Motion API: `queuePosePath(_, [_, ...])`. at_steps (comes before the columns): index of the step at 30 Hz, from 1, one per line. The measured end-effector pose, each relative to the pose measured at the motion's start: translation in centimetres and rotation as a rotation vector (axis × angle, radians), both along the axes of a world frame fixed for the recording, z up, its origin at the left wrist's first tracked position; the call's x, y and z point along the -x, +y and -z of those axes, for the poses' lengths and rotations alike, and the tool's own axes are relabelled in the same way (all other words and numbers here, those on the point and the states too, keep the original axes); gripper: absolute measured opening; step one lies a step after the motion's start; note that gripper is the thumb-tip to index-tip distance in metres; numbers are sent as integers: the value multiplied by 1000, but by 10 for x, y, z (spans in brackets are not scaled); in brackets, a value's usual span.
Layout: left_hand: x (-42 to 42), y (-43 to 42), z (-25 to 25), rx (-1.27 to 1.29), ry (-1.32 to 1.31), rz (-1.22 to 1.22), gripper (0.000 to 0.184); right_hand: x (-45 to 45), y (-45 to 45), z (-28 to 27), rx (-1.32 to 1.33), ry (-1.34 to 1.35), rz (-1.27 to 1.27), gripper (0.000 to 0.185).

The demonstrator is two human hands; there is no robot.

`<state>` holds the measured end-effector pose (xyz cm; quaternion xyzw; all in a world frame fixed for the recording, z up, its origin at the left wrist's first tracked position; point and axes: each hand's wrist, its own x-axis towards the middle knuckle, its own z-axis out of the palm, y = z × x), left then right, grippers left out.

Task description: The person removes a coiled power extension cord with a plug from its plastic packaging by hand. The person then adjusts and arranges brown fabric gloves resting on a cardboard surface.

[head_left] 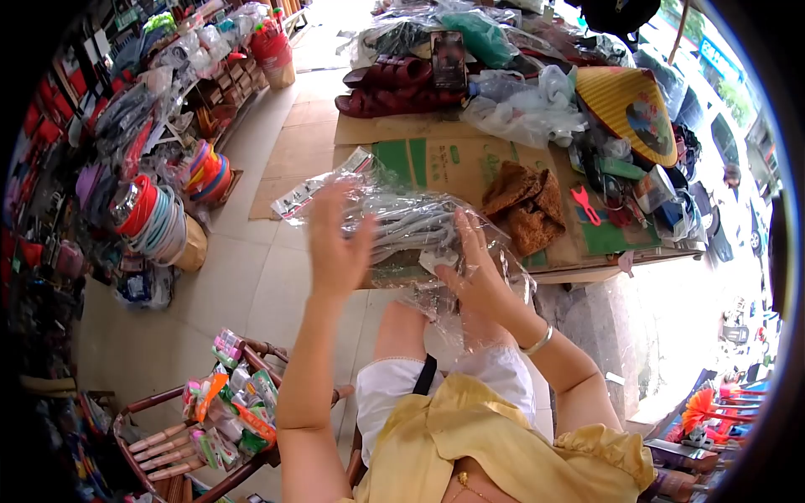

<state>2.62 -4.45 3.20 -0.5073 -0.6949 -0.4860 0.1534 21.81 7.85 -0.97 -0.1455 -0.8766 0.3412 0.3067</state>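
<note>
A seated person in a yellow top has both hands at a clear plastic bag (402, 210), which lies across the near edge of the cardboard-covered table (440, 155), its loose lower part hanging in front of that edge, above the person's lap. Inside the bag is a bundle of slender pale grey pieces (398, 239), too wrapped in glare to name, along with a white tag (438, 260). The left hand (337, 247), blurred, is at the table's near edge with its thumb apart from the fingers; whether it pinches the film cannot be told. The right hand (482, 281), a bracelet (538, 340) at its wrist, has its fingers spread against the bag, the thumb beside the tag. On the table's near right part rests a crumpled brown cloth (530, 210), and farther right on it a red pronged piece (585, 205). Dark red footwear (390, 88) sits at the table's far side, and a yellow conical hat (629, 109) at its far right. Left of the table stand colourful stacked goods (155, 218); toward its near left is a rimmed basket (119, 427) of packaged brushes (239, 394).
</note>
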Motion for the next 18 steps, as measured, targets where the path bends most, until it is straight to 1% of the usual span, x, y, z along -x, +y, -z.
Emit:
queuePosePath(1, [-19, 4, -14, 62, -44, 245, 49, -7, -7, -3, 6, -7, -5, 78])
queuePosePath(3, [-57, 24, -27, 17, 3, 470, 45, -16, -16, -10, 115, 29, -18, 71])
queuePosePath(4, [-73, 34, -32, 79, 122, 421, 47, -15, -16, -10, 114, 29, -20, 71])
queuePosePath(5, [-85, 43, -35, 141, 241, 373, 49, -15, -15, -10, 23, 67, -79, 64])
queuePosePath(6, [-92, 52, -32, 141, 242, 374, 49, -16, -15, -10, -69, 104, -136, 57])
queuePosePath(7, [-95, 63, -25, 259, 290, 322, 42, -19, -14, -7, -70, 106, -135, 57])
queuePosePath(8, [-96, 71, -19, 377, 338, 267, 35, -21, -13, -3, -26, -1, -134, 50])
queuePosePath(9, [-97, 75, -16, 376, 340, 266, 35, -23, -11, 3, 17, -107, -134, 43])
queuePosePath(10, [-97, 78, -13, 465, 377, 253, 26, -22, -6, 8, -83, -48, -173, 35])
queuePosePath(11, [-97, 80, -10, 555, 415, 237, 17, -21, -3, 12, -85, -42, -177, 35])
queuePosePath(12, [-99, 80, -10, 443, 438, 220, 7, -20, -2, 17, -144, 23, -205, 37])
queuePosePath(13, [-100, 78, -10, 451, 441, 218, 7, -20, -2, 20, -199, 87, -231, 40])
queuePosePath(14, [-100, 74, -10, 346, 401, 280, 5, -17, -3, 23, -195, 94, -232, 40])
queuePosePath(15, [-101, 71, -13, 237, 361, 341, 6, -13, -3, 24, -142, 24, -274, 41])
queuePosePath(16, [-105, 67, -13, 239, 365, 340, 6, -9, -4, 25, -91, -48, -311, 43])
queuePosePath(18, [-114, 60, -10, 160, 347, 374, 10, 2, 3, 28, -59, -170, -355, 43])
